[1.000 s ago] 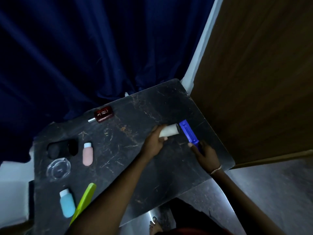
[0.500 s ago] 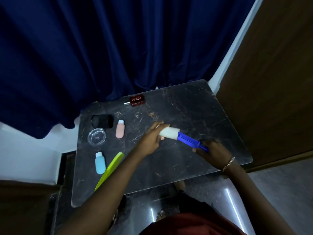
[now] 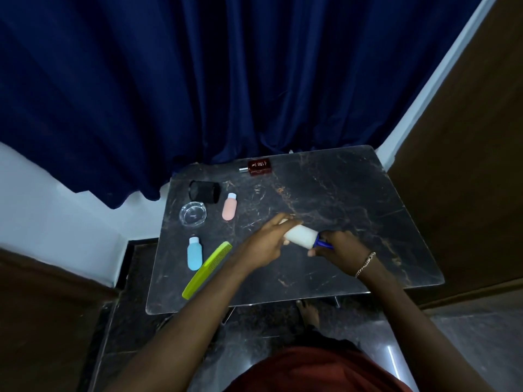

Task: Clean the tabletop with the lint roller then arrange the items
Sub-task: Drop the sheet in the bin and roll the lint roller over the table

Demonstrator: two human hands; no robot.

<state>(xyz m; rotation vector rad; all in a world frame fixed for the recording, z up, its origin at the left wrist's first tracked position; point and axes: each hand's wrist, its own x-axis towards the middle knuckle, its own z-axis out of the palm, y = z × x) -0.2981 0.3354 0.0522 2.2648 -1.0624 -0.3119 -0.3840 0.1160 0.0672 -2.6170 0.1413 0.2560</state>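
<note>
The lint roller [image 3: 301, 236] sits near the middle of the dark marble counter [image 3: 353, 193], its long axis running from upper left to lower right, white roll end pointing toward the pink bottle [image 3: 229, 209], blue handle toward me. My left hand [image 3: 266, 244] lies on the roll end, fingers curled loosely over its top and far tip. My right hand [image 3: 338, 247] is closed round the handle directly beside the roll, hiding most of it. Left of the roller lie the green comb [image 3: 207, 269], blue bottle [image 3: 194, 254], glass dish [image 3: 192, 215] and black jar [image 3: 204, 191]; a dark red bottle [image 3: 259, 167] lies beyond it.
</note>
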